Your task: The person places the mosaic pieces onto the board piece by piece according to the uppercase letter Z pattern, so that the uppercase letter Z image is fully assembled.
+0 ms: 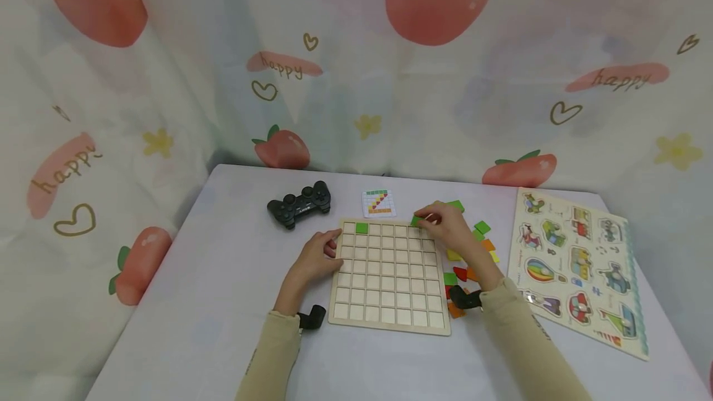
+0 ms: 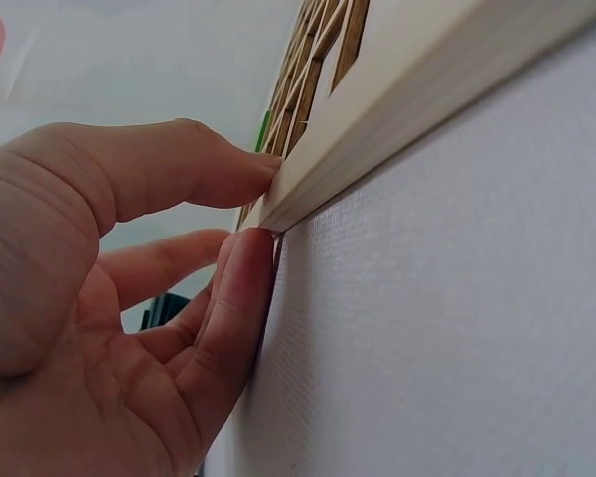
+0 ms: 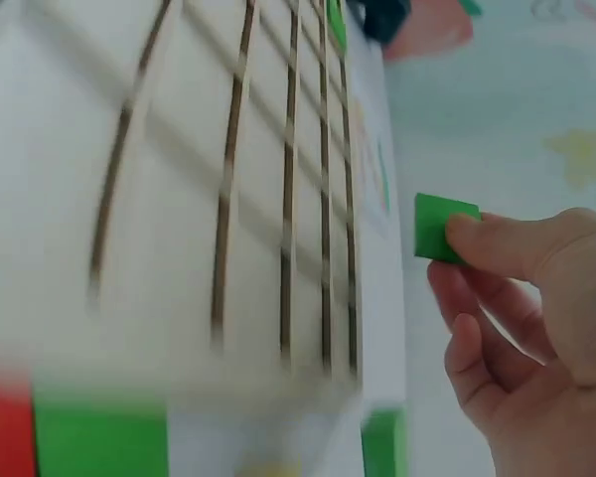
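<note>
Head view shows a pale table [image 1: 200, 302], the largest thing, with a picture board [image 1: 562, 262] resting right of the wooden grid board [image 1: 390, 277], which comes next in size. A black game controller [image 1: 301, 204] lies beyond the grid board's far left corner. The left hand [image 1: 316, 258] pinches the grid board's left edge between thumb and fingers; the right hand [image 1: 448, 224] is near its far edge, toward the right corner, grasping a held green tile [image 3: 439, 227]. A pattern card [image 1: 379, 203] lies just past that far edge, loose coloured tiles [image 1: 450, 278] along its right side, and one set green tile [image 1: 362, 228] in its farthest row, second cell from the left.
</note>
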`<state>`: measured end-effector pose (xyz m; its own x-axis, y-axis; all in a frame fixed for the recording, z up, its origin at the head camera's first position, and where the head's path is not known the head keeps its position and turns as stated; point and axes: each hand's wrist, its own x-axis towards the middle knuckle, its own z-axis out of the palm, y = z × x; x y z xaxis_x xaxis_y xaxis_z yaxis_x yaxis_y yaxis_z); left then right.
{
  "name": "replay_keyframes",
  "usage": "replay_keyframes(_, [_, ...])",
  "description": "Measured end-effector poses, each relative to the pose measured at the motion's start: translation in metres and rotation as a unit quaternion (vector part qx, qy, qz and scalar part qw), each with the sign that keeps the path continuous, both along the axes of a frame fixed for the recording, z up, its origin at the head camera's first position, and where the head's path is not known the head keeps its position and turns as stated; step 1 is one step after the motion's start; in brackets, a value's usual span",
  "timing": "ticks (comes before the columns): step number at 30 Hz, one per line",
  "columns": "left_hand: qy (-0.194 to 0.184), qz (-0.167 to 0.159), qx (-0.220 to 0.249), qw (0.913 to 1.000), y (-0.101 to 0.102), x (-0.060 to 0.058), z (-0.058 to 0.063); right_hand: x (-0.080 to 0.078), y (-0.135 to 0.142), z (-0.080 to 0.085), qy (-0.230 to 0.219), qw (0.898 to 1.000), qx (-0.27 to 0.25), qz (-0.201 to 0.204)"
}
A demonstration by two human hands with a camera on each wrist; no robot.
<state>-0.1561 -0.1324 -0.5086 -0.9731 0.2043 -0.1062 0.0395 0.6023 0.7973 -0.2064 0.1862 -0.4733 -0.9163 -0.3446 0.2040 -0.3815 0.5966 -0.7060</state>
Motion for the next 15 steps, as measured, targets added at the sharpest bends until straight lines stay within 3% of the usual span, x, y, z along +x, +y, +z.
replay_keyframes(4, [0.006,-0.002,0.002,1.0,-0.002,0.001,0.001,-0.005,-0.041,-0.004,-0.019,0.998,-0.037,0.039])
replay_keyframes(7, [0.005,-0.007,0.005,0.9999,-0.001,0.001,0.002,-0.008,-0.062,-0.011,-0.035,0.997,-0.036,0.053])
replay_keyframes(15, [0.014,-0.014,0.012,0.9997,-0.002,0.004,0.004,-0.013,-0.082,-0.017,-0.054,0.997,0.008,0.05])
